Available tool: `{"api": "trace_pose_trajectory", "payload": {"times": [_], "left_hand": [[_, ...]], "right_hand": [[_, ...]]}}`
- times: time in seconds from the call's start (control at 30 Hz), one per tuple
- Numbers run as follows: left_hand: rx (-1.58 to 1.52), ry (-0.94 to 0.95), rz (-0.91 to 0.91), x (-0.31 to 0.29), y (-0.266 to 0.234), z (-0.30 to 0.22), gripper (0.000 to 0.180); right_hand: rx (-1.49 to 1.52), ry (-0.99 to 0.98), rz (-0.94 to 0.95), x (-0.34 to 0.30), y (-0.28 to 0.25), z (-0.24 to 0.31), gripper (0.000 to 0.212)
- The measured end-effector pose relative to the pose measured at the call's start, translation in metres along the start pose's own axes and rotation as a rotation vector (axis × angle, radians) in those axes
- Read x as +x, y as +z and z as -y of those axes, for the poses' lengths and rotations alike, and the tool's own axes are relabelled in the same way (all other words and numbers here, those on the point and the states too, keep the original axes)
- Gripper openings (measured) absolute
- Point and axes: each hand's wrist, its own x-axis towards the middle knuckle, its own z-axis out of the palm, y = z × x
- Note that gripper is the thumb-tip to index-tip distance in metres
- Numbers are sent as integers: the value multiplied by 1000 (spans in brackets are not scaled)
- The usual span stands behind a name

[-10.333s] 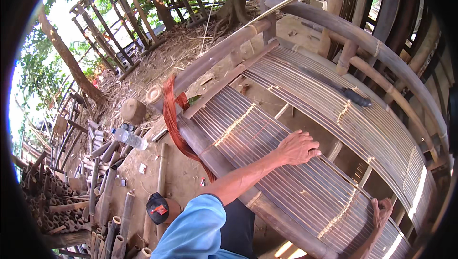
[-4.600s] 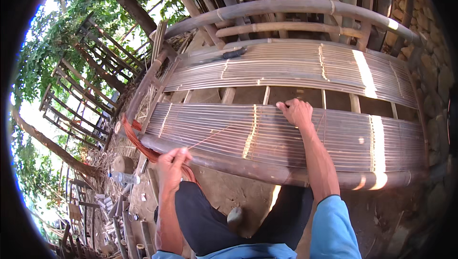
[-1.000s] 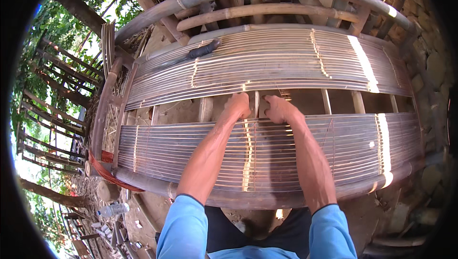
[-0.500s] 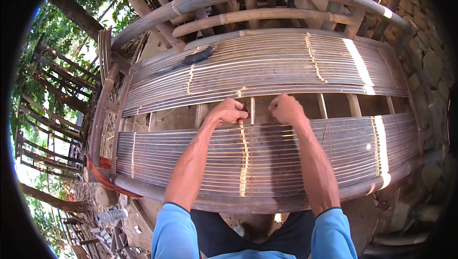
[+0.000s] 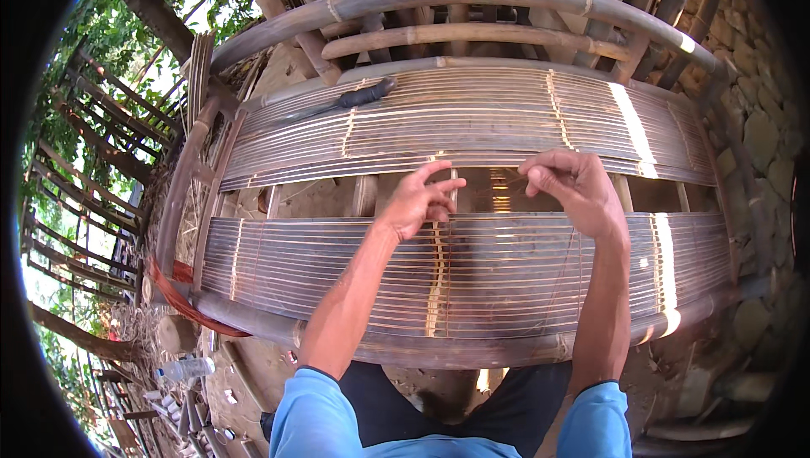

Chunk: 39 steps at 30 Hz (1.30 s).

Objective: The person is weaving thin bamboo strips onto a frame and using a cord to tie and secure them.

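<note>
I observe the left hand (image 5: 416, 202) with fingers spread wide, over the gap between the front slats (image 5: 523, 277) and rear slats (image 5: 472, 125) of the bamboo surface (image 5: 481, 352). The right hand (image 5: 584, 190) stands level with it, farther right, thumb and forefinger drawn close; I cannot tell whether it holds a strand. Contact with the slats is likewise undetermined. A black-handled knife (image 5: 364, 94) lies on the rear slats, left side. Red cord (image 5: 179, 299) hangs at the near left corner.
</note>
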Motion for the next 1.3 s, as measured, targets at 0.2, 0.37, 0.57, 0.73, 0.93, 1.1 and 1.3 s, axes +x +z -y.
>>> {"api": "trace_pose_trajectory", "payload": {"times": [0.2,0.37,0.57,0.73,0.93,1.1,1.3], "left_hand": [[504,106,129,-25,20,1,91],[983,476,-217,-72,16,4,41],[523,434,33,-133,-2,2,19],[205,640,45,-165,4,12,18],[-148,564,-24,-216,-4,18,18],[421,577,-194,-250,17,26,11],[636,671,-72,-255,20,21,10]], "right_hand": [[-160,-62,135,-8,41,39,13],[-205,22,23,15,48,4,18],[-516,25,20,19,52,-95,41],[-756,371,154,17,60,-89,49],[-686,282,95,16,56,-97,39],[-619,170,124,13,69,-96,42],[-428,-517,232,-15,134,-74,48]]}}
